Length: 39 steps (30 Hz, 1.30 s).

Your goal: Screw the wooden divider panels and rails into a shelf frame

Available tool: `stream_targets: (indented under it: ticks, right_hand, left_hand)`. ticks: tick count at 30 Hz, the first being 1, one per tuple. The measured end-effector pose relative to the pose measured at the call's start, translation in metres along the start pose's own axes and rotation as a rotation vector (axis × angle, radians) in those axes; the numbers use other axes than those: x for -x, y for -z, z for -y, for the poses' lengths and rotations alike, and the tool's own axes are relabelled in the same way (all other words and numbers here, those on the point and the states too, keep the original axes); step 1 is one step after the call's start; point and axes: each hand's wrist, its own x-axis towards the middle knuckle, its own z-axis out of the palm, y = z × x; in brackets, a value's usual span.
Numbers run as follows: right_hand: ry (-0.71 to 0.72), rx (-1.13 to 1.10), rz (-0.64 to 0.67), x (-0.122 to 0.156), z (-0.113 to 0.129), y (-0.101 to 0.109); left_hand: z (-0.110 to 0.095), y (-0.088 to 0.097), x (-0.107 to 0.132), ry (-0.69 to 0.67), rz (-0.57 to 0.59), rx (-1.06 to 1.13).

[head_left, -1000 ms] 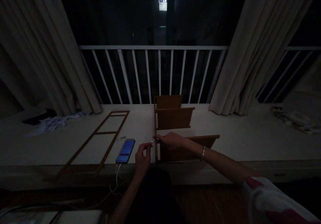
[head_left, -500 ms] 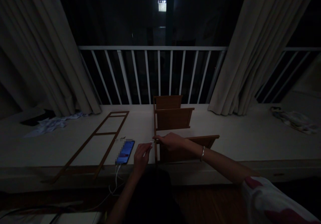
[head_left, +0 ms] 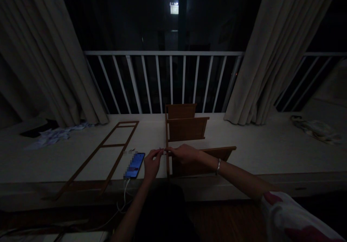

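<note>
A partly built wooden shelf (head_left: 187, 129) lies on the pale window ledge, its side rail (head_left: 167, 137) running away from me and several brown panels standing off to the right. My right hand (head_left: 185, 153) is closed around the nearest panel's end where it meets the rail. Just left of that joint, my left hand (head_left: 152, 165) pinches a small thin metal piece (head_left: 164, 154) pointing at the rail; its exact kind is too small and dark to tell. Left of my left hand lies a lit phone (head_left: 137, 165), partly pixelated, with white cables (head_left: 125, 195) plugged in.
A ladder-like wooden frame (head_left: 112, 145) lies flat on the ledge (head_left: 257, 155), its near end overhanging the front edge. White railings (head_left: 162, 53) stand behind, between curtains (head_left: 252, 72). Crumpled cloth (head_left: 316, 130) lies at right, patterned pale material (head_left: 54, 135) at left. The room is dim.
My left hand has turned slightly and its fingertips have come up closer to the rail and my right fingers. My right hand keeps its hold on the joint. The view has shifted slightly.
</note>
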Motion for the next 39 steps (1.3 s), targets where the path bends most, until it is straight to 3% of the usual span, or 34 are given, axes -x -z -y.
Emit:
stream_targets:
  ticks: [3,6,12,21,32,39]
  right_hand:
    - [0.010,0.005,0.000,0.000,-0.001,0.001]
    - [0.015,0.006,-0.002,0.000,-0.002,0.000]
    - [0.005,0.016,0.004,-0.002,-0.003,-0.004]
    - [0.008,-0.004,-0.015,0.001,-0.002,-0.003]
    - [-0.009,0.009,-0.002,-0.002,-0.001,-0.003]
    - [-0.007,0.012,-0.008,-0.003,-0.001,-0.004]
  left_hand:
    - [0.004,-0.006,-0.008,0.221,-0.005,0.138]
    - [0.011,-0.010,-0.010,0.294,0.001,0.225]
    - [0.015,-0.015,-0.008,0.296,0.017,0.307]
    - [0.019,-0.011,-0.006,0.259,0.079,0.221]
    - [0.029,-0.007,0.012,0.273,0.152,0.272]
    - [0.023,-0.007,0.022,0.324,0.095,0.252]
